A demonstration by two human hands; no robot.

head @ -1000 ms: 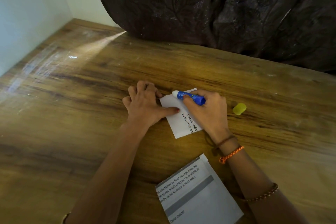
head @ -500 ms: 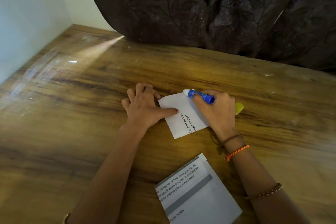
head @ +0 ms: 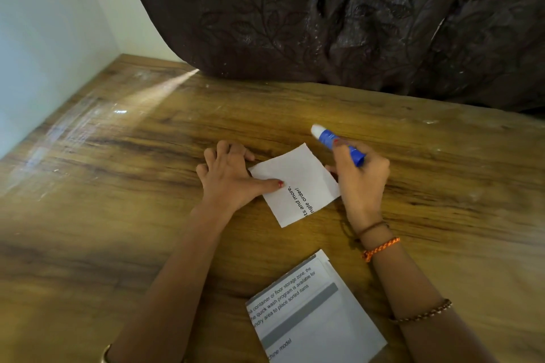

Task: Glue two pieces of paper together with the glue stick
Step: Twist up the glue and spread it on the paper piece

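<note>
Pinning a small printed paper (head: 298,186) flat on the worktop (head: 147,186) with thumb and knuckles, the left hand (head: 233,177) steadies the light, flimsy sheet while the right hand (head: 361,180) grips the glue stick (head: 339,144), raised beyond its far corner; a second paper (head: 315,312) waits nearby.

Wooden table (head: 118,215), grain running left to right, pale scuffs and a streak of light at 10 o'clock. Small white paper (head: 298,180) with printed text lies flat near centre. Larger printed sheet (head: 312,312) lies at 6 o'clock, well apart from it. Dark curtain (head: 324,23) drapes onto the far edge at 12 o'clock.
</note>
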